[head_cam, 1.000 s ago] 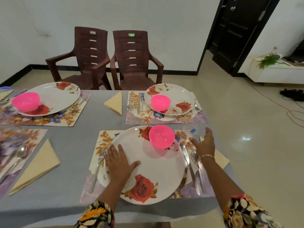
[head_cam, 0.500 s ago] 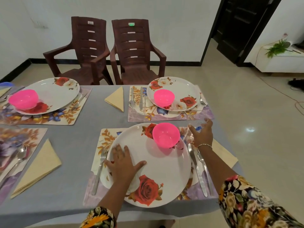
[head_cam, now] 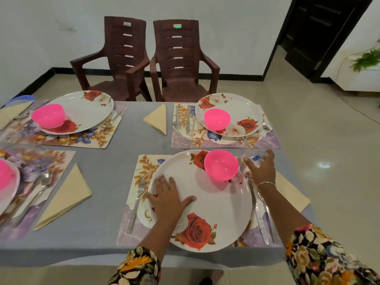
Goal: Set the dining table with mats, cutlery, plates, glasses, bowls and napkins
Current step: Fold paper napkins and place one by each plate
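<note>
On the near floral mat [head_cam: 141,167] lies a white rose-patterned plate [head_cam: 218,204] with a pink bowl [head_cam: 221,165] at its far edge. My left hand [head_cam: 168,196] rests flat on the plate's left side, fingers spread. My right hand [head_cam: 261,169] holds a clear glass [head_cam: 254,156] at the mat's far right corner, thumb and fingers round it. A fork [head_cam: 136,204] lies left of the plate. A knife [head_cam: 260,219] and a spoon [head_cam: 267,214] lie to its right, and a cream napkin [head_cam: 287,192] shows beyond my right forearm.
Three other settings with floral mats, plates and pink bowls [head_cam: 217,119] [head_cam: 48,116] cover the grey table [head_cam: 107,167]. Folded cream napkins [head_cam: 158,118] [head_cam: 65,194] lie between them. Two brown plastic chairs [head_cam: 176,62] stand at the far edge. Tiled floor lies to the right.
My right hand has moved a little forward and closed round the clear glass at the mat's far right corner. My left hand has stayed flat on the plate.
</note>
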Motion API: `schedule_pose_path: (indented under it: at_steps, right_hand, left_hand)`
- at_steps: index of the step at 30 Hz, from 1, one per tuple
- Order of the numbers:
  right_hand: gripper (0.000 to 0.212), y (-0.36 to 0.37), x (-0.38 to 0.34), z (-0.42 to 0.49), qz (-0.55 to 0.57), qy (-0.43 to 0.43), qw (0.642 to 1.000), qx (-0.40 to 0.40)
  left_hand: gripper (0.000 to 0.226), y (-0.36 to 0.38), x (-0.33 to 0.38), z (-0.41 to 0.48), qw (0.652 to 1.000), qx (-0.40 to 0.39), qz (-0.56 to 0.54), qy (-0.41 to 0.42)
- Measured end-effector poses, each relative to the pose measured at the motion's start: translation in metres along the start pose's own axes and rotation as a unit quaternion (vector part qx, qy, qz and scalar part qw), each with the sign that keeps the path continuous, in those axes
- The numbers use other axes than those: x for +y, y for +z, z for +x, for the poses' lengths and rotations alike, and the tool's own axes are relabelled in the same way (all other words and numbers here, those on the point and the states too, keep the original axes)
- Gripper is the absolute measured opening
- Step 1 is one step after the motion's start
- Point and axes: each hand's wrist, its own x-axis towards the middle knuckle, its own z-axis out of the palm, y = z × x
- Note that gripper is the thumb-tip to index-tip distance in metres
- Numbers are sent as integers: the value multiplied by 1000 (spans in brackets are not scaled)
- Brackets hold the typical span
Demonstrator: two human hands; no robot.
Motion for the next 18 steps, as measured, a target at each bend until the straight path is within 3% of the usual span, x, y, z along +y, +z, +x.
schedule_pose_path:
  at_steps: [3, 6, 10, 13, 18]
  right_hand:
    - [79, -2, 3, -20, -8, -4, 999, 52]
    - [67, 4, 2, -61, -52, -129, 982, 129]
    - [59, 23, 10, -112, -130, -268, 953, 61]
    - [55, 32, 15, -135, -162, -315, 935, 8]
    - [56, 30, 11, -153, -177, -317, 932, -7]
  left_hand:
    - [87, -1, -6, -3, 1000, 18, -11, 23]
    - [66, -2, -34, -11, 992, 68, -81, 76]
    - [85, 12, -96, -23, 981, 117, -130, 82]
    - [101, 26, -124, -22, 985, 84, -130, 77]
    - [85, 25, -109, -21, 991, 61, -102, 59]
